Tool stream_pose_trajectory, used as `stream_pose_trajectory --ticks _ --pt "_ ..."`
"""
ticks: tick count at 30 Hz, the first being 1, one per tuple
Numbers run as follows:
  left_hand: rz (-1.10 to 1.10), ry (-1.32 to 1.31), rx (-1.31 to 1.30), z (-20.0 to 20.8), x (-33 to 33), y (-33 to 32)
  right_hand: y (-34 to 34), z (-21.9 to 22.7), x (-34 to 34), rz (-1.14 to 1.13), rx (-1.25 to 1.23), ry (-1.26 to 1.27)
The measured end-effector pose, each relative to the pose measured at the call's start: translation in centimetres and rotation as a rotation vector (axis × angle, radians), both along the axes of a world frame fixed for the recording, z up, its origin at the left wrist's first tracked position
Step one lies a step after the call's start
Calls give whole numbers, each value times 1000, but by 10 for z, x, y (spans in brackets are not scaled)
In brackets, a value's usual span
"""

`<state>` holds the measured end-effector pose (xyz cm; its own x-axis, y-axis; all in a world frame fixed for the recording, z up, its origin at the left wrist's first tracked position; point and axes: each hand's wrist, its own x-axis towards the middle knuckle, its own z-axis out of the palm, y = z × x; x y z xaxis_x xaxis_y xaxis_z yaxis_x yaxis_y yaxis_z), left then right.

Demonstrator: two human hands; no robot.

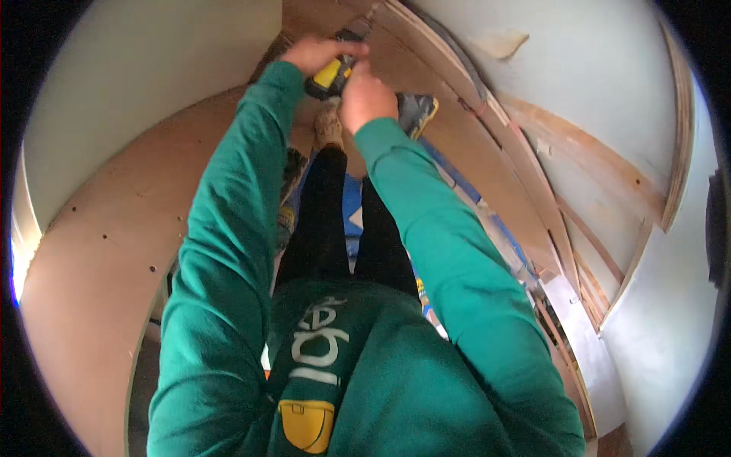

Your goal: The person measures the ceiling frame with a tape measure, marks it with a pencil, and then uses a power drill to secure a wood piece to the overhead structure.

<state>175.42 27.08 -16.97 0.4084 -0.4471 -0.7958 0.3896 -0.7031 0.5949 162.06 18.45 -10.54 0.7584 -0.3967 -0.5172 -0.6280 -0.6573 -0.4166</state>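
Note:
Both arms reach forward in green sleeves, and my hands meet at a yellow-and-black power tool (328, 75) near the far end of the wooden surface. My left hand (314, 55) is closed over the tool from the left, its fingers stretching across the top. Pressed against the tool's right side is my right hand (368, 97), its fingers curled and partly hidden. The tool's dark front end (353, 33) points away from me toward the far edge. Its exact kind is unclear, as the hands cover much of it.
A dark grey thing with a yellow edge (417, 114) lies just right of my right hand. One tan boot (329, 126) shows beneath my hands. Curved brown panels (114, 221) flank me, with wooden framing (586, 145) along the right wall. Blue material (352, 199) shows between my legs.

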Motion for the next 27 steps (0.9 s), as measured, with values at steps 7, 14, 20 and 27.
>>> stream_pose_trajectory --ticks 7,14,20,27 --pt "-92 12 38 6 12 -7 -1 -7 12 38 0 38" --pt "-8 -141 71 15 -4 -12 -11 -15 4 64 -15 116" --pt "41 31 -12 15 7 -15 -13 10 11 122 -26 111" --pt "-132 -216 161 109 6 -27 -17 42 -4 72 73 -7"
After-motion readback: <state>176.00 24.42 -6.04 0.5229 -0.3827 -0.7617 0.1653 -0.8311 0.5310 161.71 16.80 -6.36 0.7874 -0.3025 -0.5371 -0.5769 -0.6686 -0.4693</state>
